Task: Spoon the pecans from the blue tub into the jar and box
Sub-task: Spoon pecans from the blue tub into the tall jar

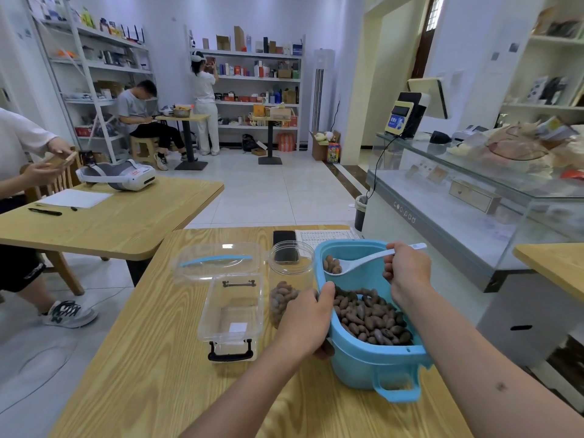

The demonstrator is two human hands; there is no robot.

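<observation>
The blue tub [373, 365] stands on the wooden table at the right, tilted toward me, with brown pecans [373, 317] heaped in its near half. My left hand [308, 320] grips the tub's left rim, thumb inside. My right hand [407, 268] holds the handle of a white spoon [357, 263]; its bowl carries several pecans above the tub's far end. Left of the tub a clear round jar [289, 273] stands with pecans in its bottom. Further left sits the clear plastic box [232, 311], open and with nothing in it.
The box's clear lid with a blue handle [218, 260] lies behind the box. A black phone [284, 245] and a printed sheet [325, 237] lie at the table's far edge. A glass counter [474, 197] runs along the right. Another table with a seated person stands left.
</observation>
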